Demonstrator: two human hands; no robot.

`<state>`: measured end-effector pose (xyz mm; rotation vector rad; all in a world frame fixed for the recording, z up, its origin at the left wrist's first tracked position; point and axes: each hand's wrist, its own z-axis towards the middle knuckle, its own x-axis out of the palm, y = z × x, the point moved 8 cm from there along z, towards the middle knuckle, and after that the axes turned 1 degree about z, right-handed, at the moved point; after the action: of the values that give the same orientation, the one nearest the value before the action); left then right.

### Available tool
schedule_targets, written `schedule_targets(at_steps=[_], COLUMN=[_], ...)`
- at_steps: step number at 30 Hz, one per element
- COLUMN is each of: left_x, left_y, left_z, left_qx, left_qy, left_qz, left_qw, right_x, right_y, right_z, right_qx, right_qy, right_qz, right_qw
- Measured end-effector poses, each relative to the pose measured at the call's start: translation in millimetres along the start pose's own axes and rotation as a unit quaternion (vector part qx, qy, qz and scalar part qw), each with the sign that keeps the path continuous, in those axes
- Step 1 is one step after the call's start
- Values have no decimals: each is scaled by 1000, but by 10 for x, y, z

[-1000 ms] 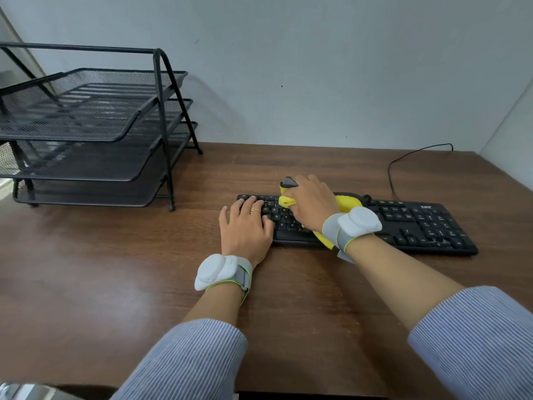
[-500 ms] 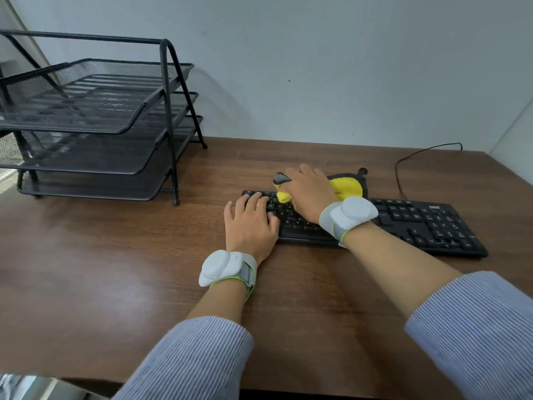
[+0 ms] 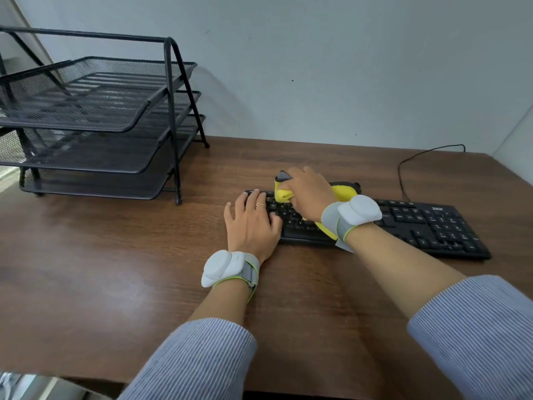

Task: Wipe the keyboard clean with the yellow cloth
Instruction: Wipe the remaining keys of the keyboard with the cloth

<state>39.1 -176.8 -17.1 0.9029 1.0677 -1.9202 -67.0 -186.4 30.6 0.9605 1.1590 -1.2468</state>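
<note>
Wiping is in progress: the right hand grips the bunched yellow cloth on the keyboard near its 9 o'clock end; the left hand lies flat beside, steadying it. Next, I judge, the cloth should sweep toward 3 o'clock.

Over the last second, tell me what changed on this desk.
The right hand, gripping the yellow cloth, slid slightly left and toward the far rows of the keyboard; nothing was taken up or let go. The left hand stayed flat on the keyboard's left end; keyboard and mesh tray rack did not shift.
</note>
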Motion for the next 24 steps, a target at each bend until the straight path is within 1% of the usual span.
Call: schedule_targets(at_steps=[3, 7, 11, 12, 17, 21, 24], left_x=[20, 23, 15, 17, 21, 15, 15], left_y=[18, 14, 11, 9, 8, 7, 7], left_z=[12, 7, 17, 18, 13, 23, 12], left_qx=[-13, -12, -12, -12, -10, -9, -11], left_qy=[18, 30, 26, 28, 33, 32, 34], left_qz=[2, -1, -4, -3, -1, 0, -3], left_qw=[1000, 999, 1000, 1000, 999, 999, 999], right_x=[-27, -66, -43, -48, -49, -47, -78], right_y=[124, 136, 246, 248, 219, 226, 143], right_z=[14, 80, 67, 68, 119, 107, 117], right_qx=[-47, -26, -97, -100, -42, -57, -36], right_qy=[-7, -17, -2, -1, -12, -12, -1], right_qz=[-20, -56, -77, -76, -71, -61, -59], right_qw=[999, 998, 992, 992, 996, 996, 998])
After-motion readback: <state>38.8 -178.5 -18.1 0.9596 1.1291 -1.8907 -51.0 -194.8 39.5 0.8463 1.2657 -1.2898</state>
